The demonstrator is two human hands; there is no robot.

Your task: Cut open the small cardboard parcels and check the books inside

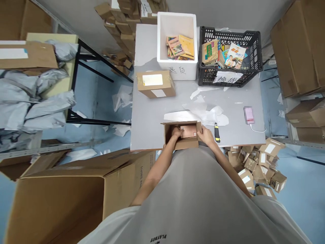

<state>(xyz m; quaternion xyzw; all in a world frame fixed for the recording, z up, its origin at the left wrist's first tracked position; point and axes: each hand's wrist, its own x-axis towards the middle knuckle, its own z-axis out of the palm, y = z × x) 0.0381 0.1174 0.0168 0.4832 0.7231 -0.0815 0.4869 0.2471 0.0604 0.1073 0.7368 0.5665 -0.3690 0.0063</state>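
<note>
An open cardboard box (pixel 186 145) sits at the table's front edge, against the grey shirt. Inside it lies a pinkish-orange item (pixel 188 131), perhaps a book. My left hand (pixel 177 132) reaches into the box, its fingers closed on the left end of that item. At the box's right wall is my right hand (pixel 205 135), fingers closed on the cardboard edge. Just right of it lies a black and yellow cutter (pixel 217 133). Behind the box are crumpled white scraps (pixel 208 115).
A closed parcel (pixel 156 84) stands at the table's left. At the back are a white foam box (pixel 177 71) and a black crate (pixel 230 76), both holding books. A phone (pixel 249 115) lies right. Large open carton (pixel 122 189) stands lower left.
</note>
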